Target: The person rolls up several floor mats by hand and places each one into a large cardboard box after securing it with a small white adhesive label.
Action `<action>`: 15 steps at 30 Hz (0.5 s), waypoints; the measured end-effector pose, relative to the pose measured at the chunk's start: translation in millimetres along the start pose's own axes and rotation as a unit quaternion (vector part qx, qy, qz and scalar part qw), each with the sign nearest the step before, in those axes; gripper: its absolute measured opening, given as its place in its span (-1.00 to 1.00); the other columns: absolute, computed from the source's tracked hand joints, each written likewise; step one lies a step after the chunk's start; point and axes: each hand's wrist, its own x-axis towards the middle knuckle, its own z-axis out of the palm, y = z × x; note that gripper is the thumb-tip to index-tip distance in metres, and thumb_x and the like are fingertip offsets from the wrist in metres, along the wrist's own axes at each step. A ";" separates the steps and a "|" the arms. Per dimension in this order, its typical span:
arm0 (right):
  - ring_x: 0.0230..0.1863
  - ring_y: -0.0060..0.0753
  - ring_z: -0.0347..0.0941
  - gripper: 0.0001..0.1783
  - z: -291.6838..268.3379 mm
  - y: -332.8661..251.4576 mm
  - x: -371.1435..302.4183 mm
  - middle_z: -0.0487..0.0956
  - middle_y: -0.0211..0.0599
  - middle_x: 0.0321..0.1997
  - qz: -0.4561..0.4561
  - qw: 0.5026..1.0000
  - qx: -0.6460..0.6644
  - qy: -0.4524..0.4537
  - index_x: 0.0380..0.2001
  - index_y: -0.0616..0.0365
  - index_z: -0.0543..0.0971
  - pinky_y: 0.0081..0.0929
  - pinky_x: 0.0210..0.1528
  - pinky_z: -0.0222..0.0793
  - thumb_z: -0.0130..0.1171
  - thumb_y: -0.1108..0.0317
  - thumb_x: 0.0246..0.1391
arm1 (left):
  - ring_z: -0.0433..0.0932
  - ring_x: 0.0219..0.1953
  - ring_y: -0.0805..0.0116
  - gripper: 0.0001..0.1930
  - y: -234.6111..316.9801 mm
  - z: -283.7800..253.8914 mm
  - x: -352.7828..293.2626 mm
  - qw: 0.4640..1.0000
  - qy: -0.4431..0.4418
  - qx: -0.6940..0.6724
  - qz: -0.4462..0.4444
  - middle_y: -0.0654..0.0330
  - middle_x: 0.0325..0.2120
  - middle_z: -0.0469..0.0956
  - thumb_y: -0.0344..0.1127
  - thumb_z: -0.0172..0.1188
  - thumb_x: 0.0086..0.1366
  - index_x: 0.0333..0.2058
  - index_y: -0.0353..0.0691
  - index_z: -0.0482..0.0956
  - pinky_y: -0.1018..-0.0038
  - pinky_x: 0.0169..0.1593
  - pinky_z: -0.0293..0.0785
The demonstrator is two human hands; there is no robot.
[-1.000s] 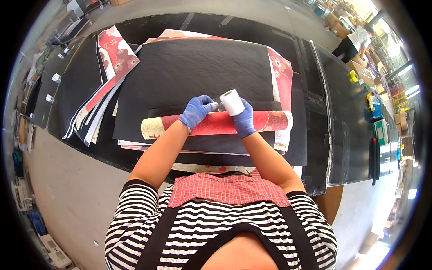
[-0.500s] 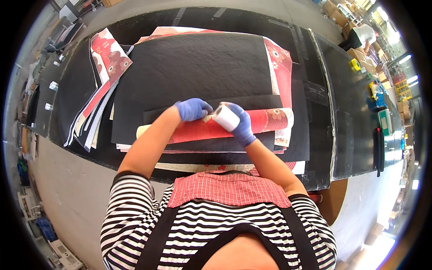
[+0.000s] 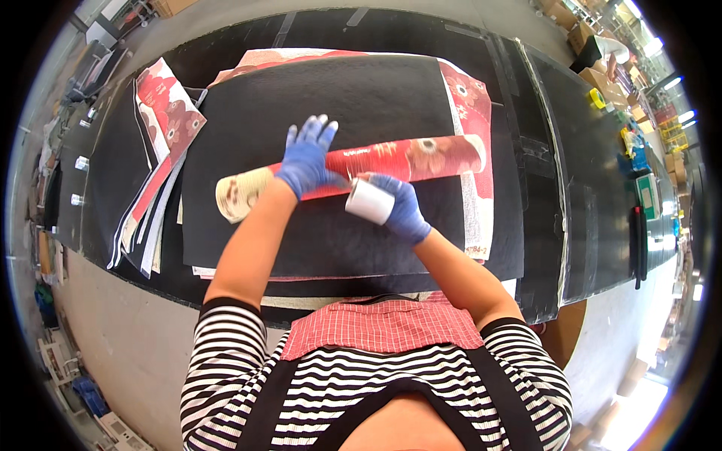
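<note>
A rolled-up mat (image 3: 436,156), red with flowers and pale at its left end, lies slantwise on a stack of mats whose top one shows its black backing (image 3: 323,98). My left hand (image 3: 307,161), in a blue glove, rests on the middle of the rolled mat with its fingers spread. In a matching glove, my right hand (image 3: 404,210) grips a small white roll (image 3: 368,201) just on the near side of the rolled mat. Whether that roll is tape or labels I cannot tell. My left thumb comes close to the right fingertips; any contact there is unclear.
Narrow floral strips (image 3: 169,113) are piled on the left of the black table (image 3: 534,173). Farther right lie a yellow tape roll (image 3: 596,98), a green-and-white box (image 3: 647,197) and a long black bar (image 3: 639,244). Another person (image 3: 605,51) bends over boxes at the far right.
The rolled mat has shifted away from me and tilted, its right end farther off. My left hand has gone from bent fingers to spread ones. My right hand still holds the white roll, slightly nearer me.
</note>
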 end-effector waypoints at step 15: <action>-0.06 -0.60 0.55 -0.56 -1.7 -12.0 75.0 0.67 -0.41 -0.10 -0.093 0.986 -0.127 -0.053 0.00 0.25 0.61 -0.49 0.01 0.53 0.43 0.52 0.00 | 0.47 0.10 0.16 -0.01 -51.4 46.7 87.3 0.995 0.056 0.084 0.018 0.12 0.04 0.50 0.14 0.46 -0.08 0.31 -0.14 0.29 0.13 0.18 0.30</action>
